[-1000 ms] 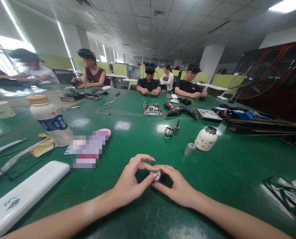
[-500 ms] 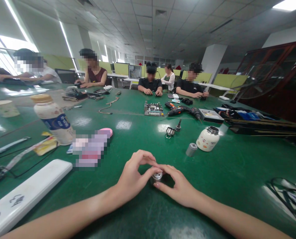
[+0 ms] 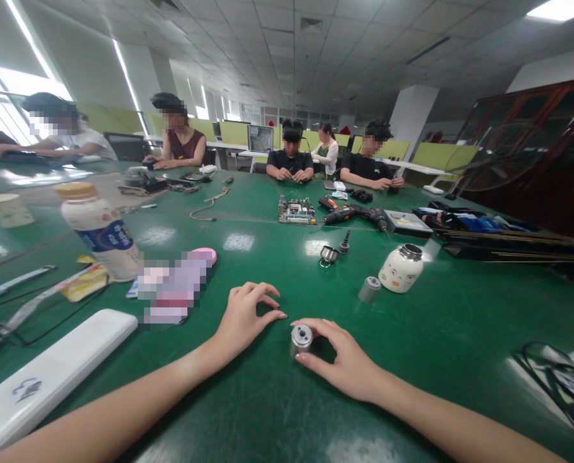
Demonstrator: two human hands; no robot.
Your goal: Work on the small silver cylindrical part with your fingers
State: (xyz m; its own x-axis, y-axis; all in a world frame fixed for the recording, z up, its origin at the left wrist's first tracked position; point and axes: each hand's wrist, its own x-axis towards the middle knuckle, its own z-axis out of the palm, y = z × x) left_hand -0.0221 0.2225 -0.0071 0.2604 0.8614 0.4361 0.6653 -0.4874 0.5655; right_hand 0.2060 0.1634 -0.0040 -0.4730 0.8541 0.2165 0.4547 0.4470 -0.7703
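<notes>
A short silver metal cylinder (image 3: 300,342), which looks like a small motor, stands upright on the green table in front of me. Its flat top has a dark hole in the middle and smaller ones around it. My right hand (image 3: 342,354) grips it from the right, with the thumb at the near side and the fingers at the far side. To its left, my left hand (image 3: 248,312) is apart from it, fingers curved and spread, holding nothing. A second similar cylinder (image 3: 369,289) stands farther back on the right, beside a cream patterned flask (image 3: 401,268) without a lid.
A steel flask lid (image 3: 328,255), a circuit board (image 3: 297,210) and power drills (image 3: 351,211) lie farther back. On the left are a drink bottle (image 3: 101,235), a pixelated phone-like item (image 3: 183,289) and a white power strip (image 3: 60,379). Cables (image 3: 556,379) lie at right. Co-workers sit opposite.
My left hand has let go of the cylinder's top and moved left, opening its fingers. The cylinder's top is now uncovered. My right hand has stayed on it.
</notes>
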